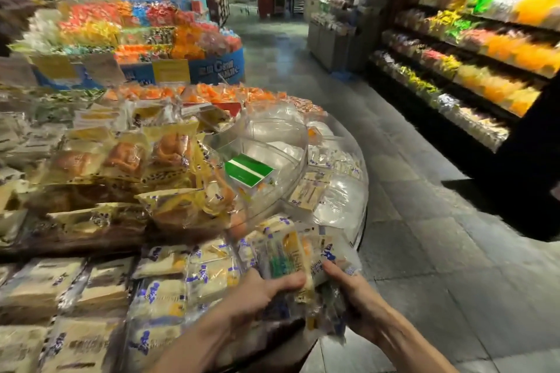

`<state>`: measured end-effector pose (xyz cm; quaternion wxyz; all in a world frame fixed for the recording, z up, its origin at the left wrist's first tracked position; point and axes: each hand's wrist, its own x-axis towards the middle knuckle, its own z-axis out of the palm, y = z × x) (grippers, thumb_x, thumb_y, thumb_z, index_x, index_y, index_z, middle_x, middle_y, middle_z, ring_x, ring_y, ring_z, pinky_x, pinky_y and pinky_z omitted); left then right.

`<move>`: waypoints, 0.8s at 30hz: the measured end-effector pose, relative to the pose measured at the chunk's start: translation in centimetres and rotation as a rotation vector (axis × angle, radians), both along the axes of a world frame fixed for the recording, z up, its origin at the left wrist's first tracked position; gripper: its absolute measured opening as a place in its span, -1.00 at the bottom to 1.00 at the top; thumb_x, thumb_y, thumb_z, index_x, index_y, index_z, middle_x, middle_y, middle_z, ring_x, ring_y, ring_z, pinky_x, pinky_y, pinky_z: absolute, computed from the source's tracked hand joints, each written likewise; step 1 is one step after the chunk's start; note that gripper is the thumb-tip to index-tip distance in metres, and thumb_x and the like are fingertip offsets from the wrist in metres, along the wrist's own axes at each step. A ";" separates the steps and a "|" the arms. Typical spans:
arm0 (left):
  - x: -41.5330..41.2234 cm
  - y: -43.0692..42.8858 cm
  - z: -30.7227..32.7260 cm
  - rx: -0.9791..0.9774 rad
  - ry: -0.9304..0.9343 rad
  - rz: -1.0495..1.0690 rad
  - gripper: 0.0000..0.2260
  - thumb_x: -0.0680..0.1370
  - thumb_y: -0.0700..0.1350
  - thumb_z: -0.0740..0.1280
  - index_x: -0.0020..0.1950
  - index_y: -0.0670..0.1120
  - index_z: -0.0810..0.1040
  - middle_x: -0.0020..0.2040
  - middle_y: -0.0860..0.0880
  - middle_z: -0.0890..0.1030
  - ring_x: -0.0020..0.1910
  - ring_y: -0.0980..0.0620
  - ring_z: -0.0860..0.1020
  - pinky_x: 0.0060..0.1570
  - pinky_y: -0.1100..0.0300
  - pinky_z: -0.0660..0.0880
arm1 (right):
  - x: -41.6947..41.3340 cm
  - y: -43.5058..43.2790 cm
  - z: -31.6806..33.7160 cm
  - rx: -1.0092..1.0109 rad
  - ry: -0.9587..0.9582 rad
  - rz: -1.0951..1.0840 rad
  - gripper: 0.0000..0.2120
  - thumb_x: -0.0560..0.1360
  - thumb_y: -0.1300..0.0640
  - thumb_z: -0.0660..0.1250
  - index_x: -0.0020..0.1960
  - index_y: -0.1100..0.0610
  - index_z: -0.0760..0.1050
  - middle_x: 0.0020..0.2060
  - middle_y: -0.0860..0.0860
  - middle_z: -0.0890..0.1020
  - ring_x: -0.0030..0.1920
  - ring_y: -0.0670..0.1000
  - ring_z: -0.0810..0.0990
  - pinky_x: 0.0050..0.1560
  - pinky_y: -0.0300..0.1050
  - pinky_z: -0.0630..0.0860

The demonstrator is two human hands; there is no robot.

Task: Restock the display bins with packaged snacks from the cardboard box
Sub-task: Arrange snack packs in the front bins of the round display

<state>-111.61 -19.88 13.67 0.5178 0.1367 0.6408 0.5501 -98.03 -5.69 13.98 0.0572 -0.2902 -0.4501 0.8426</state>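
The left hand and right hand together grip 1 bundle of packaged snacks. The left hand's fingers and thumb curl round the bundle's near end, and the right hand clasps its right side. The bundle sits over the front edge of the display, just beside a row of flat cream packets to its left. Beyond it curve the clear plastic bins, 1 holding a tilted green-and-white box. A heap of bread packets rises on the left, crowding against the bins' near wall. Grey floor tiles run along the right, with dark wall shelves of orange and yellow bags beyond them. A round sweets stand is further back. Motion blur hides the print on the packets.
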 end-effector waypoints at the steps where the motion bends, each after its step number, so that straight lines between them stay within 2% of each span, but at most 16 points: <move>1: -0.3 1.5 0.1 -0.004 0.011 -0.026 -0.39 0.23 0.06 0.68 0.19 -0.11 0.60 0.03 -0.12 0.72 0.05 -0.12 0.69 0.12 -0.10 0.61 | -0.1 1.4 -0.1 0.007 -0.010 -0.014 -0.67 0.43 0.10 0.44 0.11 0.26 0.65 0.08 0.32 0.67 -0.04 0.24 0.71 -0.08 0.12 0.68; 2: -0.4 3.1 0.1 -0.012 0.015 -0.050 -0.44 0.28 0.02 0.66 0.19 -0.12 0.60 0.02 -0.11 0.72 0.04 -0.10 0.69 0.12 -0.08 0.61 | -0.1 2.9 -0.3 0.014 -0.022 -0.019 -0.62 0.42 0.07 0.51 0.14 0.26 0.64 0.10 0.33 0.66 -0.01 0.26 0.69 -0.02 0.18 0.66; 4: -0.8 6.4 -0.4 -0.014 0.001 -0.076 -0.42 0.29 0.00 0.64 0.24 -0.13 0.57 0.05 -0.11 0.72 0.06 -0.10 0.69 0.13 -0.07 0.60 | -0.2 6.2 -1.3 0.033 -0.056 -0.029 -0.44 0.28 0.00 0.63 0.18 0.25 0.63 0.13 0.34 0.64 0.10 0.33 0.65 0.16 0.33 0.56; 5: -1.0 8.1 -0.9 -0.010 0.003 -0.069 -0.36 0.26 0.02 0.67 0.26 -0.13 0.56 0.08 -0.12 0.71 0.08 -0.11 0.68 0.15 -0.11 0.59 | -0.2 7.9 -1.7 0.032 -0.078 -0.035 -0.35 0.22 -0.02 0.65 0.21 0.26 0.61 0.14 0.34 0.64 0.13 0.35 0.63 0.19 0.35 0.53; 6: -1.2 9.9 -1.4 -0.014 0.005 -0.054 -0.29 0.21 0.04 0.69 0.27 -0.13 0.54 0.10 -0.13 0.70 0.10 -0.12 0.67 0.17 -0.15 0.58 | -0.2 9.9 -2.4 0.024 -0.095 -0.039 -0.30 0.21 -0.01 0.66 0.24 0.30 0.58 0.13 0.35 0.64 0.10 0.35 0.64 0.13 0.30 0.58; 8: -1.4 13.5 -2.6 -0.014 -0.007 0.018 -0.17 0.13 0.04 0.72 0.30 -0.17 0.50 0.13 -0.16 0.69 0.12 -0.15 0.66 0.20 -0.20 0.55 | 0.0 14.0 -3.6 -0.024 -0.119 -0.032 -0.36 0.30 0.04 0.57 0.25 0.40 0.54 0.02 0.34 0.67 -0.12 0.26 0.71 -0.20 0.09 0.66; 10: -1.2 16.5 -3.3 -0.047 -0.034 0.116 -0.09 0.07 0.00 0.74 0.31 -0.22 0.43 0.12 -0.23 0.67 0.07 -0.17 0.68 0.16 -0.22 0.56 | 0.3 17.5 -4.2 -0.113 -0.090 -0.019 -0.48 0.41 0.08 0.43 0.25 0.40 0.53 -0.01 0.34 0.67 -0.25 0.20 0.71 -0.37 -0.03 0.62; 11: -1.0 17.9 -3.5 -0.055 -0.049 0.169 -0.10 0.07 0.00 0.74 0.28 -0.23 0.43 0.08 -0.28 0.67 0.01 -0.15 0.68 0.11 -0.20 0.59 | 0.4 19.5 -4.4 -0.153 -0.073 -0.015 -0.53 0.44 0.11 0.39 0.25 0.38 0.53 -0.02 0.33 0.67 -0.28 0.20 0.71 -0.40 -0.03 0.61; 13: -0.1 20.5 -3.3 -0.058 -0.057 0.234 -0.27 0.12 0.06 0.71 0.16 -0.23 0.57 -0.04 -0.36 0.67 -0.15 -0.12 0.65 -0.09 -0.01 0.64 | 0.3 23.2 -4.3 -0.195 -0.056 0.022 -0.62 0.46 0.15 0.34 0.19 0.37 0.55 -0.12 0.32 0.68 -0.34 0.19 0.70 -0.48 -0.04 0.59; 14: 0.4 21.4 -3.0 -0.060 -0.055 0.264 -0.34 0.14 0.10 0.69 0.12 -0.19 0.63 -0.02 -0.39 0.65 -0.17 -0.11 0.63 -0.18 0.08 0.60 | 0.1 24.7 -4.2 -0.199 -0.059 0.050 -0.65 0.47 0.16 0.33 0.15 0.37 0.56 -0.16 0.31 0.69 -0.36 0.19 0.69 -0.50 -0.04 0.59; 15: 0.8 22.0 -3.0 -0.057 -0.077 0.314 -0.38 0.19 0.08 0.68 0.13 -0.18 0.64 -0.01 -0.37 0.66 -0.19 -0.08 0.63 -0.23 0.10 0.60 | -0.3 25.9 -4.1 -0.188 -0.080 0.078 -0.66 0.46 0.17 0.35 0.14 0.36 0.57 -0.16 0.31 0.69 -0.36 0.19 0.70 -0.48 -0.01 0.61; 17: 1.8 22.7 -2.9 -0.049 -0.166 0.423 -0.48 0.35 -0.09 0.60 0.22 -0.20 0.51 -0.07 -0.19 0.72 -0.27 0.01 0.68 -0.32 0.13 0.59 | -1.3 27.5 -4.1 -0.169 -0.116 0.147 -0.64 0.41 0.17 0.47 0.15 0.34 0.61 -0.08 0.32 0.69 -0.27 0.21 0.71 -0.36 0.08 0.66; 19: 2.4 23.0 -2.6 -0.045 -0.220 0.507 -0.52 0.41 -0.19 0.54 0.23 -0.17 0.41 -0.05 -0.13 0.73 -0.13 -0.06 0.72 -0.21 0.05 0.63 | -2.1 28.6 -4.4 -0.178 -0.142 0.213 -0.65 0.42 0.16 0.47 0.14 0.32 0.61 -0.05 0.32 0.69 -0.25 0.22 0.71 -0.33 0.10 0.67; 22: 2.2 22.3 -2.4 -0.037 -0.271 0.644 -0.45 0.39 -0.20 0.55 0.28 -0.16 0.37 0.03 -0.18 0.71 0.03 -0.17 0.69 0.05 -0.12 0.62 | -3.6 29.6 -4.7 -0.250 -0.156 0.274 -0.69 0.45 0.15 0.39 0.13 0.30 0.58 -0.14 0.29 0.70 -0.34 0.20 0.70 -0.46 0.00 0.62; 24: 1.7 21.6 -2.3 -0.038 -0.307 0.687 -0.38 0.38 -0.17 0.57 0.36 -0.19 0.37 0.10 -0.25 0.68 0.14 -0.25 0.64 0.05 -0.12 0.61 | -4.7 29.5 -4.8 -0.289 -0.153 0.296 -0.56 0.26 0.13 0.59 0.06 0.31 0.61 -0.19 0.29 0.70 -0.36 0.20 0.70 -0.47 0.01 0.62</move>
